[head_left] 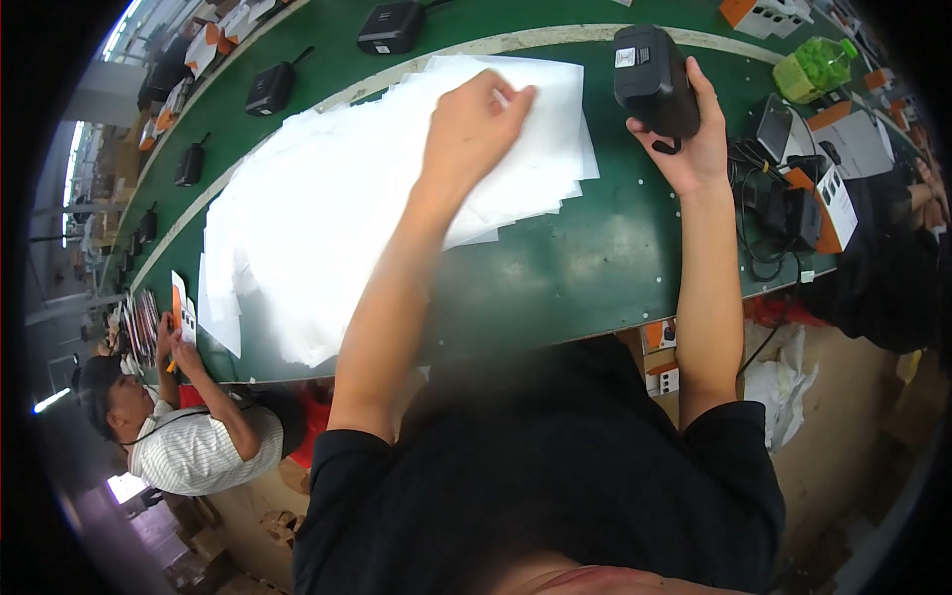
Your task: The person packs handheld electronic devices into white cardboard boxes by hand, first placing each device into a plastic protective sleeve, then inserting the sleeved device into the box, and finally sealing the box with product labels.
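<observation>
My right hand grips a black boxy device with rounded edges. It is held up above the green table, and a small pale label shows on its side. A short black loop hangs at its lower end by my palm. Over a wide, fanned-out pile of white sheets is my left hand, its fingers curled into a pinch. A small white bit shows at the fingertips; whether it belongs to a sheet I cannot tell.
Several similar black devices, one of them, stand along the far strip of the green table. At right are a green-filled plastic bottle, black cables and an orange-and-white box. A co-worker in a striped shirt handles packaging at left.
</observation>
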The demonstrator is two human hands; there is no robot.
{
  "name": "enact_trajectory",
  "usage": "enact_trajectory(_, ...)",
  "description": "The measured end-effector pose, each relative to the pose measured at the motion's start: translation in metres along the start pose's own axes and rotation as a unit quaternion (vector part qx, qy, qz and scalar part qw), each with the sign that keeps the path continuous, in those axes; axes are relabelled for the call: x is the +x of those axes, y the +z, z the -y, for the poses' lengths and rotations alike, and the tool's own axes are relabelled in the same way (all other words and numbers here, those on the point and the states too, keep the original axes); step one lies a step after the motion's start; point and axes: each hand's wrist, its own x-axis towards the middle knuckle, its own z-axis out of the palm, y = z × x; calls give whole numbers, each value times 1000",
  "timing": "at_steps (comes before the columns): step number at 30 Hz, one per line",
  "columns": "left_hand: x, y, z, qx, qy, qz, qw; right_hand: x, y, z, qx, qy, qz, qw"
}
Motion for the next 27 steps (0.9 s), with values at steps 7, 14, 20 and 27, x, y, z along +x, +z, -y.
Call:
enact_trajectory(7, 13, 51, -8, 199, 100, 40, 974, 5, -18, 7, 43, 8, 17, 999)
enact_trajectory(14, 15, 15, -10, 89, 19, 88, 992, 3, -28, 13, 108, 15, 60, 992)
enact_trajectory(20, 6, -8, 8, -63, -44, 45, 996, -10, -2, 0, 71, 33, -1, 997)
enact_trajectory(27, -9, -15, -1, -272, -73, 56, 958, -29, 46, -33, 29, 128, 53, 990)
